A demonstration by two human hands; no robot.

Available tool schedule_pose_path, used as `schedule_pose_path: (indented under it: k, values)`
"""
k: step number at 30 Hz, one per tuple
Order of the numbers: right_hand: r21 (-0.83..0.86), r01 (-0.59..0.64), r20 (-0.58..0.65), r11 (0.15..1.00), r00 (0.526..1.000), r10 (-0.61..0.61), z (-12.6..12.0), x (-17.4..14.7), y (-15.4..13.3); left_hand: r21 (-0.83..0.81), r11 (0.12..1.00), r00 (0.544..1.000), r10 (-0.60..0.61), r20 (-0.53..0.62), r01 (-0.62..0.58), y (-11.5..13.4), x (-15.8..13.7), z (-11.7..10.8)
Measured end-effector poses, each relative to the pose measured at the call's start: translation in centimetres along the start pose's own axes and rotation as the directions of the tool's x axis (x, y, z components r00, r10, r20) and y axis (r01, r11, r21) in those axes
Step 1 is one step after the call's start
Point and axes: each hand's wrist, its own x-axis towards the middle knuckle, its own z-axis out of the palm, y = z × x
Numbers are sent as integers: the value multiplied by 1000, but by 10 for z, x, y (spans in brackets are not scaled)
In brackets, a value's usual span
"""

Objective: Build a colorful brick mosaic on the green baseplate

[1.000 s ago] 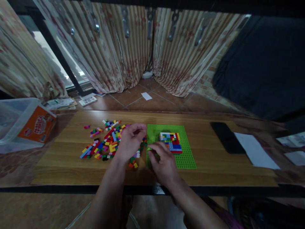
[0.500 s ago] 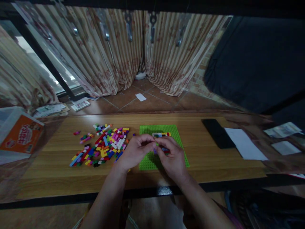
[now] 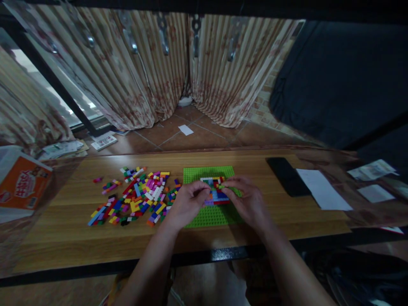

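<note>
A green studded baseplate lies on the table, bearing a low rectangle of multicoloured bricks with blue inside and white, yellow and red along its edges. Over the right side of this build, my right hand pinches a small lime-green brick between thumb and fingertips. My left hand is at the left edge of the build, thumb and index finger pressed together. Whatever those fingers may hold is too small to make out. Left of the baseplate spreads a pile of loose bricks in many colours.
A black phone-like slab and a white paper sheet lie at the right of the wooden table. A clear plastic box with an orange label stands at far left. Curtains hang beyond the table.
My hands were together over the build and have moved apart. The lime-green brick now shows in my right hand, and more of the build is visible. The view has shifted slightly.
</note>
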Motion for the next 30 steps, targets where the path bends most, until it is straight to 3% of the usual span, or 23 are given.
schedule_pose_path:
  k: [4, 15, 30]
  values:
    - [-19, -67, -55, 998, 996, 66, -3, 4, 13, 69, 997, 999, -43, 23, 42, 3, -3, -3]
    - [29, -153, 26, 988, 988, 152, 13, 6, 7, 149, 988, 979, -60, 196, 31, 8, -3, 0]
    - [53, -206, 24, 977, 978, 205, 13, 6, 4, 178, 983, 956, -85, 282, 35, 5, -7, 0]
